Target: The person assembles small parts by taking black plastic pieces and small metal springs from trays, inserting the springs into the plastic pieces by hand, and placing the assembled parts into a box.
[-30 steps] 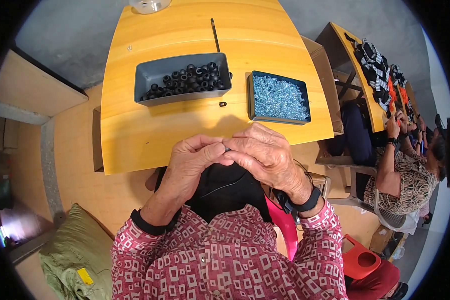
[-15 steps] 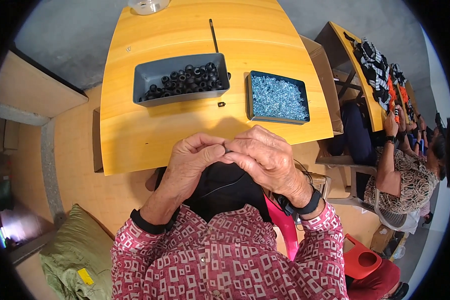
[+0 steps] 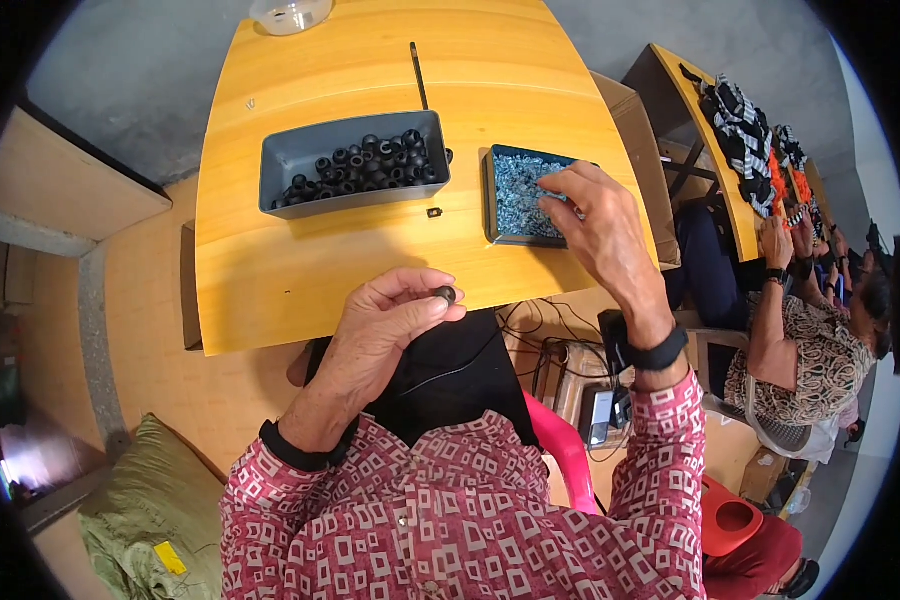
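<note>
Between the thumb and fingers of my left hand (image 3: 385,318) is a small round black piece (image 3: 446,295), held just off the table's near edge. My right hand (image 3: 610,228) reaches over a dark shallow tray (image 3: 491,205) filled with small clear plastic pieces (image 3: 518,190). Its thumb and forefinger are apart, close above the pieces; nothing shows between them, and the other fingers are curled. To the left of the tray stands a grey bin (image 3: 288,152) with many round black pieces (image 3: 370,165), each with a hole where it faces me.
On the yellow wooden table (image 3: 300,270) lie a thin black stick (image 3: 419,75) and a small dark part (image 3: 434,213). A clear bowl (image 3: 292,14) sits at the far edge. Cables and a box (image 3: 599,418) are below right. Another person (image 3: 810,350) works at a table further right.
My right hand has left the black piece and moved right and forward to the tray of clear pieces. My left hand keeps its hold on the black piece, nearly in place.
</note>
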The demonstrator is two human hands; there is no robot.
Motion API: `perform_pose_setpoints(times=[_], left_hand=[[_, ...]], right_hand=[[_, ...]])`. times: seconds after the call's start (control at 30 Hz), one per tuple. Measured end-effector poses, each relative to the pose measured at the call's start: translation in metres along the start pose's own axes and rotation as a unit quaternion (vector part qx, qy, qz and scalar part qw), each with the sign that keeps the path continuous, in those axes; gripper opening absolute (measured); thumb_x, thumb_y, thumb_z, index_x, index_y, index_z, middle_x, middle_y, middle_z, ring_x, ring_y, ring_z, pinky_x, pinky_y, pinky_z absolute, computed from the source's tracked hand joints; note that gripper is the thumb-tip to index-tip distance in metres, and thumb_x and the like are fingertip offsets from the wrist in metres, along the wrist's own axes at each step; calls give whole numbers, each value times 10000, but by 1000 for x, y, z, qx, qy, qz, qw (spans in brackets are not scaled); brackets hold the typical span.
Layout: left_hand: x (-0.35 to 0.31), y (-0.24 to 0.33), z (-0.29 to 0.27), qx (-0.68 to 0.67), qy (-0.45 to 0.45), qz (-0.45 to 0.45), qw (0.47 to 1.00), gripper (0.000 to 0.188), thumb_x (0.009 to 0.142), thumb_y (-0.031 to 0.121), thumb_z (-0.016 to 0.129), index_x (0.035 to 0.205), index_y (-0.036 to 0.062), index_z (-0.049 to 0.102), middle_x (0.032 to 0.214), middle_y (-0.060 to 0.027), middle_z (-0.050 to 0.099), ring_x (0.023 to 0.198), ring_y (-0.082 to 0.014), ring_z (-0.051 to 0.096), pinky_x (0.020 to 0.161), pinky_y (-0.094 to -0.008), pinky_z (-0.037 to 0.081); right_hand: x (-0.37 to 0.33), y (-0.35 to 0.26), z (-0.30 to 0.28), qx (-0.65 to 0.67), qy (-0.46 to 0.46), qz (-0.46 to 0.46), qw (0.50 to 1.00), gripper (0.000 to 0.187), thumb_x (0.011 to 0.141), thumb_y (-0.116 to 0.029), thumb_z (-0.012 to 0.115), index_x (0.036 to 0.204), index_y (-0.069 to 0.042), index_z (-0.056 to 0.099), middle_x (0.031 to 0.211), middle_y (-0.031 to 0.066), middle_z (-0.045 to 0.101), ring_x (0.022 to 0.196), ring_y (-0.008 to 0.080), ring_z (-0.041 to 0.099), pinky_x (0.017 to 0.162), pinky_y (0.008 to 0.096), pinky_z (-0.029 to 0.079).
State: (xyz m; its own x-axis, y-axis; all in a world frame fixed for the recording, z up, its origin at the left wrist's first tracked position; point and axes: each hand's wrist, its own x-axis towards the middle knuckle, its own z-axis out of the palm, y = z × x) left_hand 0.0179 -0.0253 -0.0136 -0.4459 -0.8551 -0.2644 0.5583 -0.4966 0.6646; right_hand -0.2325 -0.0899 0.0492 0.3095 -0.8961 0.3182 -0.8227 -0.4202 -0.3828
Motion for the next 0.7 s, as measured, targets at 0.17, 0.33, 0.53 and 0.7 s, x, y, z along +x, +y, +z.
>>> perform_pose_setpoints(times=[0.17,0.33,0.53,0.7], left_hand=[[2,1,4,-8,16,-8,1000,199,872,38,640,1066,-1,630,991,-102,663,925,-191,657,877,-303,534],[2,2,3,-12,17,-12,1000,198,877,5,613,1075,4,622,1011,-108,657,952,-183,655,896,-290,539],[4,1,6,-11,11,-9,1000,195,879,9,611,1074,7,622,1012,-101,654,959,-176,650,894,-291,541],[8,0,11,-16,7,-8,1000,191,881,18,613,1072,15,621,1006,-79,643,990,-172,631,919,-314,529]], right_hand=[[9,12,16,-63,-29,-50,996,151,769,-79,689,896,-5,653,844,130,604,827,319,609,734,406,498],[12,16,14,-19,-71,-12,997,138,783,-43,674,907,13,648,864,119,628,768,289,629,687,351,509],[4,22,8,63,-20,51,997,83,812,5,647,896,8,649,836,64,647,744,144,616,672,258,492],[-1,27,6,297,11,154,942,79,845,3,630,913,0,670,839,30,633,760,110,596,700,247,500]])
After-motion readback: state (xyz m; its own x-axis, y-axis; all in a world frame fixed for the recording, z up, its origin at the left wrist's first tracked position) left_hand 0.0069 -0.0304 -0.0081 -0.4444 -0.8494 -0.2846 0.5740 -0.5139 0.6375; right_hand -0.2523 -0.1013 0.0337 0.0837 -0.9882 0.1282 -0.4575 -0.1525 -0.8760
